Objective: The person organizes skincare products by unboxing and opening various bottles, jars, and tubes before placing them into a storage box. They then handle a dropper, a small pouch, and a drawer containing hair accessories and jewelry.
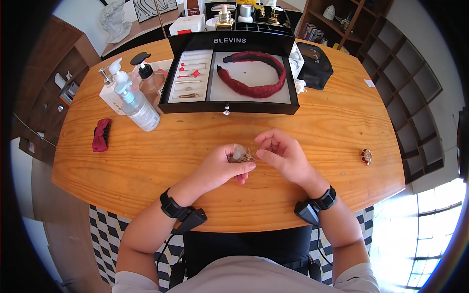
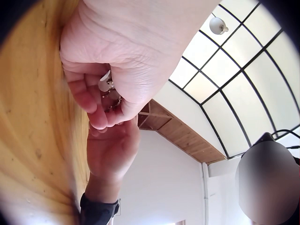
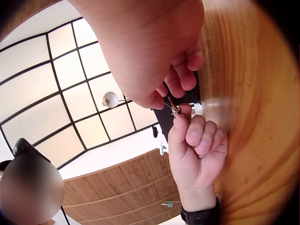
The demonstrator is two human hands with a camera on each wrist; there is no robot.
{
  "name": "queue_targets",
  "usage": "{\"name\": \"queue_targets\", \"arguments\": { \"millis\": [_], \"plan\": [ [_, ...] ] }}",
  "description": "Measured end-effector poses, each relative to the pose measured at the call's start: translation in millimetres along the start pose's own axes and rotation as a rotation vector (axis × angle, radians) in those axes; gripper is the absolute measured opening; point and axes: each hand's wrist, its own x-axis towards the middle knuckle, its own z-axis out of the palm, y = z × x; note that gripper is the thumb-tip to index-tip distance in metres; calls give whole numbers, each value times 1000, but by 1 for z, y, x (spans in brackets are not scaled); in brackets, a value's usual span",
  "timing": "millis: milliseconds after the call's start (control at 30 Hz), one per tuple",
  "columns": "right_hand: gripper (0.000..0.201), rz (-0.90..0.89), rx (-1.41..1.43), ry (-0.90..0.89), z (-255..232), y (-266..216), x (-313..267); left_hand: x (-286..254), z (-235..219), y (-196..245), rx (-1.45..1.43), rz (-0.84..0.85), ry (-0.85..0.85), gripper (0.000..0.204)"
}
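Note:
My left hand grips a small ornament with pale translucent petals and thin gold-coloured parts, held above the table in front of the drawer. Curled fingers hide much of it in the left wrist view, where pale pieces show inside the grip. My right hand is just to the right, its fingers bent near the ornament's gold end. In the right wrist view the thin end stands out of the left fingertips close to the right thumb and fingers; whether they touch it I cannot tell.
A black drawer box with jewellery and a red headband stands behind the hands. Pump bottles and a red bow clip are at left. At right lie a jewelled round piece and a black pouch.

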Motion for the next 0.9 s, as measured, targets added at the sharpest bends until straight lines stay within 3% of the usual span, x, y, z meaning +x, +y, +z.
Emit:
{"name": "queue_targets", "arguments": {
  "millis": [333,900],
  "plan": [
    [38,-45,-209,-31,-1,-3,-3,1,-3,0,-7,-4,7,19],
    [35,55,-197,-50,2,-7,-3,1,-2,-1,-2,-22,3,18]
  ]
}}
